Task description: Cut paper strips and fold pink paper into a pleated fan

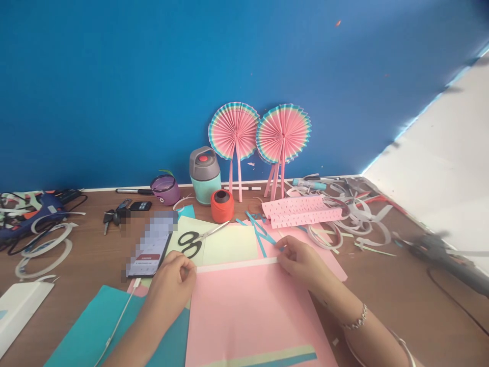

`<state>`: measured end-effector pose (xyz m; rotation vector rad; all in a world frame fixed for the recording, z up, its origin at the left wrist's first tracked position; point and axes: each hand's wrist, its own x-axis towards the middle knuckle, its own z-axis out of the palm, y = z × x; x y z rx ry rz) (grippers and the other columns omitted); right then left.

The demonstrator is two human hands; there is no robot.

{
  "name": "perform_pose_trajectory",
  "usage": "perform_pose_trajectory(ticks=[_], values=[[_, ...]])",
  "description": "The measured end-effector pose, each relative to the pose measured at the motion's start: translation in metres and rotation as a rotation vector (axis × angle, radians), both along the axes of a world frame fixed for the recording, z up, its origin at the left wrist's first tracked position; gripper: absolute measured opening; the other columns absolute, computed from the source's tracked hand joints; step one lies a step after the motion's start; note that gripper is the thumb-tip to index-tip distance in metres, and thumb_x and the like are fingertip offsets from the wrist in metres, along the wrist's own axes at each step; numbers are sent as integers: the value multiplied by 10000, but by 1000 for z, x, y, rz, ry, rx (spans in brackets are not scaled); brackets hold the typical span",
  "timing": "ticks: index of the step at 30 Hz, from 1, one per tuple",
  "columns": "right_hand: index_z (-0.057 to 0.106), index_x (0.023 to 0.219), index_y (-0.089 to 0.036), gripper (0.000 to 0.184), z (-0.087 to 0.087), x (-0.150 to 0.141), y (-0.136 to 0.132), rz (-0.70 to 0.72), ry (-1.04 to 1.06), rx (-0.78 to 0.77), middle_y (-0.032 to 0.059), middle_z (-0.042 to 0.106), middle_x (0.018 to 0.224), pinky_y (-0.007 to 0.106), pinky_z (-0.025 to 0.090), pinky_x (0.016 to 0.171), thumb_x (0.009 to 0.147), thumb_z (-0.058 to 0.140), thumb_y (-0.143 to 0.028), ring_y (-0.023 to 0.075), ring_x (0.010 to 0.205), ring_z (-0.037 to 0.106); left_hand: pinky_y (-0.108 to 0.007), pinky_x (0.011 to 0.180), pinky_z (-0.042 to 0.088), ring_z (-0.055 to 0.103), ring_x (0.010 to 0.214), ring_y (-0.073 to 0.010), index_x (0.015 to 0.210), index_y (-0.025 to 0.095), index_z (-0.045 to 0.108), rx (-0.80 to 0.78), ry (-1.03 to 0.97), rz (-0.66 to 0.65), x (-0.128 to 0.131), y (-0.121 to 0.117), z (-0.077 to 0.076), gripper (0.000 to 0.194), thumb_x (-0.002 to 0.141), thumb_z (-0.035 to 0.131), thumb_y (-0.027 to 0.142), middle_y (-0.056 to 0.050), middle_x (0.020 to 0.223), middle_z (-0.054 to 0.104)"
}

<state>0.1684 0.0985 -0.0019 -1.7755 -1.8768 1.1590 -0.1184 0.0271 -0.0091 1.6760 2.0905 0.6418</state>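
A pink paper sheet (252, 306) lies in front of me, with a pale narrow strip (237, 264) along its far edge. My left hand (176, 275) pinches the far left corner, fingers curled together. At the other end of that edge, my right hand (300, 261) is closed on the far right corner. Yellow and blue bands (282, 358) cross the sheet near its lower edge. Just beyond the sheet, black-handled scissors (201, 236) rest on pale yellow paper (233, 244). Several thin blue strips (262, 239) lie near my right hand.
Two round pleated fans (235, 130) lean against the blue wall. A flask (206, 186), red twine spool (222, 208) and purple cup (166, 191) stand behind. A phone (153, 244) and teal paper (95, 321) lie left; glue guns (451, 260) and curled strips (362, 219) sit at the sides.
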Motion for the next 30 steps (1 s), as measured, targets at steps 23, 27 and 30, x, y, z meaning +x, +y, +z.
perform_pose_trajectory(ticks=[23,27,30], values=[[526,913,-205,228,-7,-1,1,-6,-64,42,-20,589,648,256,375,536,699,469,-149,165,599,565,-270,542,403,486,541,-135,599,224,470,-61,11,17,2,-1,1,173,734,392,301,-7,756,514],[525,912,-205,225,-8,-1,2,6,-87,60,-16,603,651,254,385,544,702,468,-147,170,614,580,-276,546,404,486,540,-136,610,225,471,-69,18,14,2,-1,1,165,729,387,302,-7,763,511],[523,903,-206,212,-6,-2,1,5,-131,85,-13,615,654,253,383,548,710,465,-141,172,624,586,-281,552,406,483,538,-138,614,227,449,-72,34,12,3,-1,2,158,731,382,310,-4,748,494]])
